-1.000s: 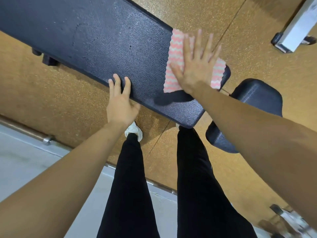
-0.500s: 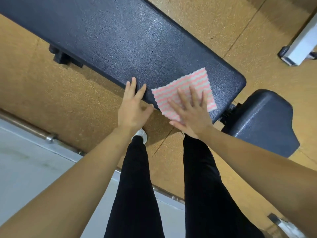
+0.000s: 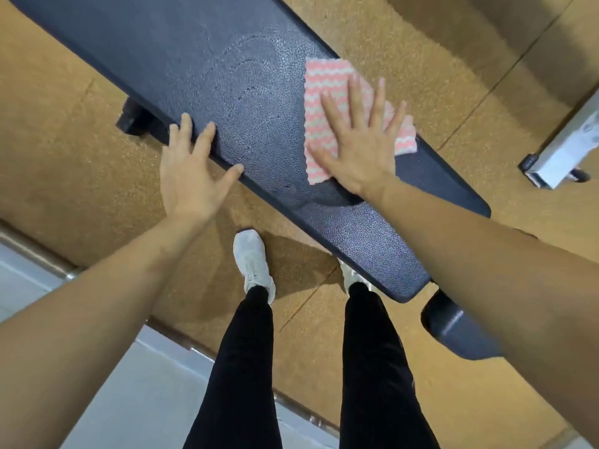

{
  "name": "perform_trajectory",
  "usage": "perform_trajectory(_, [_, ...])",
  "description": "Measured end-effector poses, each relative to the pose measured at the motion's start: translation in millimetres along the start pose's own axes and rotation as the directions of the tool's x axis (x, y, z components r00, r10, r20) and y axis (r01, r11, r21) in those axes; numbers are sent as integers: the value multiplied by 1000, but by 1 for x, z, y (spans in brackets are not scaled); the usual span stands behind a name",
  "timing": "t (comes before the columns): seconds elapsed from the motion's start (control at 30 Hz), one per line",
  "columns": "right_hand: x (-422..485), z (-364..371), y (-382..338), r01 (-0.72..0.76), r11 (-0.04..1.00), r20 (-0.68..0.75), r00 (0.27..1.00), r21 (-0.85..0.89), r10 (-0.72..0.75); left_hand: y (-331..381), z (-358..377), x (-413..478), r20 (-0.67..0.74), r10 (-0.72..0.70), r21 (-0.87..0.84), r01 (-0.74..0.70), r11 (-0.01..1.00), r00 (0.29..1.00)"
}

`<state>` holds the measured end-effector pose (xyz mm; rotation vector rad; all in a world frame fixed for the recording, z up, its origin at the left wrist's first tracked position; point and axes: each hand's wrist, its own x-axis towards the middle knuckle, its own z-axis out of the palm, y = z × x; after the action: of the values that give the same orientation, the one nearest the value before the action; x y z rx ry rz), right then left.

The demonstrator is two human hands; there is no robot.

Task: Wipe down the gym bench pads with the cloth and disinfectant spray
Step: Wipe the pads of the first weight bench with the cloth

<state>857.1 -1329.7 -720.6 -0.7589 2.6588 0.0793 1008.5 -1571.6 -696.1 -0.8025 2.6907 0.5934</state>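
One long dark bench pad crosses the view, its upper-left end cut off. A second seat pad hides partly behind the right forearm. Two hands: left hand open on the near edge, right hand spread flat, pressing one pink zigzag cloth onto the long pad.

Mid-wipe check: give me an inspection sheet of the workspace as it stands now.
Surface: long bench pad, dark, textured, with wet wipe streaks.
Job's things: pink-and-white cloth flat on the pad; spray not in view.
Clutter: nothing seen.
Grippers: right hand spread flat on the cloth; left hand open, fingers on the pad's near edge.
Cables: nothing seen.
Surroundings: speckled tan floor; smaller seat pad; white equipment frame.
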Motion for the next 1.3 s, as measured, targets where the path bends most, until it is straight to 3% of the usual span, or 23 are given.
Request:
perform_trajectory(0.17, [-54, 24, -46, 185, 983, 54, 981, -14, -184, -4, -7, 5, 41, 49, 21, -50, 999, 998])
perform_trajectory(0.27, [-81, 35, -76, 216, 976, 106, 972, -24, -212, -5, -13, 7, 92, 29, 12, -30, 999, 995])
perform_trajectory(0.43, [-76, 28, -82, 223, 974, 155, 964, -29, -216, -21, -21, 10, 116, 141, 23, -144, 989, 983])
perform_trajectory(0.67, [26, -6, -86, -30, 1000, 67, 997, -7, 30, -34, -22, 6, 92, 199, -19, -198, 980, 976])
perform_trajectory(0.77, [77, -24, -81, -57, 998, 36, 998, 30, 56, -33, -24, 9, 98, 160, -49, -156, 987, 982])
perform_trajectory(0.93, [112, -38, -82, 95, 995, 22, 995, -14, -95, -36, -39, 22, 47, 91, -208, -80, 975, 995])
perform_trajectory(1.1, [85, -23, -110, 281, 959, 21, 959, -19, -281, -45, -63, 47, -87, -132, -321, 97, 942, 988])
perform_trajectory(1.3, [54, -9, -159, 459, 886, 81, 887, -68, -454, -60, -75, 87, -67, -225, -312, 194, 930, 972])
